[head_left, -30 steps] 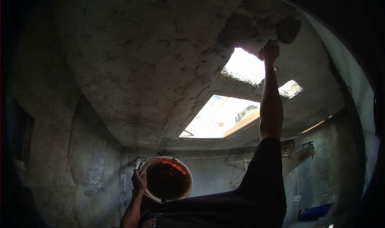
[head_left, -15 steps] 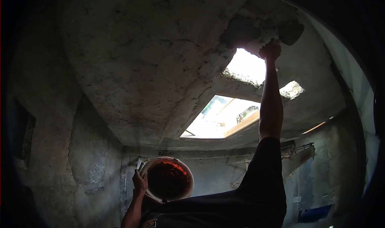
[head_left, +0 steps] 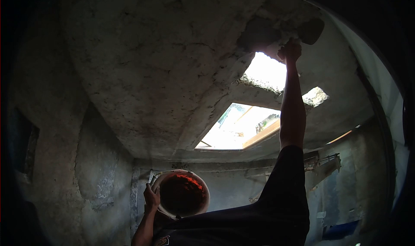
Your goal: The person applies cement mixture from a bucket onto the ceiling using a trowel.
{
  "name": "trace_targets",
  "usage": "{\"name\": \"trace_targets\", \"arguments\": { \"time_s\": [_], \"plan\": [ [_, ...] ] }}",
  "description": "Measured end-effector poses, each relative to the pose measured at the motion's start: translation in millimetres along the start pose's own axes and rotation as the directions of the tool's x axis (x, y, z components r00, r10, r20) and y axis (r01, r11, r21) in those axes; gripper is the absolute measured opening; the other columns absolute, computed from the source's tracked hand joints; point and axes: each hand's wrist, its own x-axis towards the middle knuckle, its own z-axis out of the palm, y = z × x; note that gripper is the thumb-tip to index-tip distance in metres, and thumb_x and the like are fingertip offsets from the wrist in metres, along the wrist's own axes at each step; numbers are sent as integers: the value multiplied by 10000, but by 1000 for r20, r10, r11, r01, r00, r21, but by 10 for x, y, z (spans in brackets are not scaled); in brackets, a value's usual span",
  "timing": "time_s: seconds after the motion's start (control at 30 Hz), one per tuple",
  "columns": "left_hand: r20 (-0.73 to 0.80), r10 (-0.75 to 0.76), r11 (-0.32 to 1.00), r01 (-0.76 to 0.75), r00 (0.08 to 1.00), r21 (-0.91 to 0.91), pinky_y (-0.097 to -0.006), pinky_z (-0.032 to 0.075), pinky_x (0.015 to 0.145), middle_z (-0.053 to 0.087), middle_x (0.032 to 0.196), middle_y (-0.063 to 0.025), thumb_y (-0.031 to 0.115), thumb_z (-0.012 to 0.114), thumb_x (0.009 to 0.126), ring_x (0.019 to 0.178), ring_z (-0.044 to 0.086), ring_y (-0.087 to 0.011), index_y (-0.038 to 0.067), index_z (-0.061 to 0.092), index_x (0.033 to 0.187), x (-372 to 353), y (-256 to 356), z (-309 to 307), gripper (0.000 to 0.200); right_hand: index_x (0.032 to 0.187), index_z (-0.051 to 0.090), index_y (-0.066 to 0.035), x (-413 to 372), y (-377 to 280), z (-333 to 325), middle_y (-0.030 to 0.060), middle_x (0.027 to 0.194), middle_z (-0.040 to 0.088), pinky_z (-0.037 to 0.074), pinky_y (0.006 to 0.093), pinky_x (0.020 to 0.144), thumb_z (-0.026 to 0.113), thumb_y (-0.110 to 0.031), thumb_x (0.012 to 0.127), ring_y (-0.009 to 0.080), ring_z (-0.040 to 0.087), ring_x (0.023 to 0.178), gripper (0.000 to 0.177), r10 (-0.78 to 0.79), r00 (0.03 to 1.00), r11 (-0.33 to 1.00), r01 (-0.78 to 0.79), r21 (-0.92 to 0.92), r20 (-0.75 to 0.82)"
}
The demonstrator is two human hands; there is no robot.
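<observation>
My right hand (head_left: 290, 50), at the end of a raised arm, is closed around the handle of a trowel (head_left: 312, 31). The dark blade lies against or very near the rough concrete surface (head_left: 173, 43) above; shadow hides whether they touch. Left of the blade, a darker patch that looks like wet mortar (head_left: 259, 33) shows on that surface. Low in the view, my left hand (head_left: 151, 197) grips the side of a round bucket (head_left: 207, 198), fingers at its rim. The bucket's inside is dark, with an orange-red glow along the upper inner wall; what it contains is hard to make out.
Bright light comes through a gap (head_left: 267, 71) beside my right forearm and a framed opening (head_left: 235, 133) below it. A smaller hole (head_left: 315, 97) lies right of the arm. Some bracket-like pieces (head_left: 322, 168) are on the far wall, and a blue item (head_left: 340, 231) sits low right.
My right hand and the trowel have shifted slightly left, and the blade has turned a little. My left hand and the bucket have stayed nearly in place.
</observation>
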Motion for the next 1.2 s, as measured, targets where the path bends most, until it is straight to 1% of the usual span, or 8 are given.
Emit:
{"name": "trace_targets", "arguments": {
  "time_s": [0.47,0.53,0.63,0.67,0.73,0.9,1.1,1.2],
  "plan": [
    [-37,6,999,-4,999,47,-440,409,810,526,1001,-313,282,580,793,928,515,-432,-129,389,1151,-24,-46,47,577,590,544,-12,-112,294,22,97,498,546,451,358,456,474,-425,835,225,565,451,485,18,985,991,5,134,-170],
    [-38,26,1000,-26,999,15,-440,411,806,528,996,-313,278,581,791,924,518,-431,-131,387,1152,44,-1,52,578,637,498,-44,-727,-53,-581,59,466,505,395,290,371,561,-394,806,144,507,381,393,167,939,806,-306,506,301],
    [-69,67,997,-68,995,-22,-452,427,734,549,920,-297,242,596,779,870,532,-436,-99,433,1089,17,9,10,489,886,481,19,-1717,949,-516,87,642,513,419,359,562,653,-228,759,186,538,648,326,-122,950,928,7,373,286],
    [-94,82,997,-83,992,-8,-460,427,708,552,893,-288,232,600,778,844,533,-440,-82,444,1066,17,28,2,454,799,506,13,-2209,753,-882,55,605,504,410,364,557,659,-191,757,168,525,626,258,115,836,798,-400,452,536],
    [-33,48,998,-50,998,-44,-463,426,683,554,858,-287,238,601,782,819,528,-447,-81,445,1058,23,42,-39,450,744,541,-24,-3083,793,-1289,76,612,541,420,345,545,684,-187,714,216,545,598,219,-232,883,968,168,187,408],
    [-41,57,996,-60,997,-66,-460,427,674,546,872,-289,210,615,775,821,520,-453,-88,469,1007,38,12,-34,405,853,513,0,-4433,741,-1995,104,683,588,454,270,460,680,-112,664,125,560,534,276,179,283,943,-322,-82,942],
    [-131,95,990,-108,987,-93,-453,422,606,547,782,-261,202,636,751,767,521,-446,-24,481,875,39,-97,51,301,869,510,-43,-5321,732,-2329,79,650,593,444,286,438,723,-154,661,149,568,513,318,19,-202,839,-529,-125,979],
    [-126,129,990,-135,984,-40,-447,438,601,555,779,-265,239,624,773,742,542,-428,-35,482,921,38,-157,151,343,917,563,-109,-5593,634,-2253,110,848,593,462,397,613,623,-303,740,291,584,745,269,28,-113,981,195,-6,993]
  ]
}}
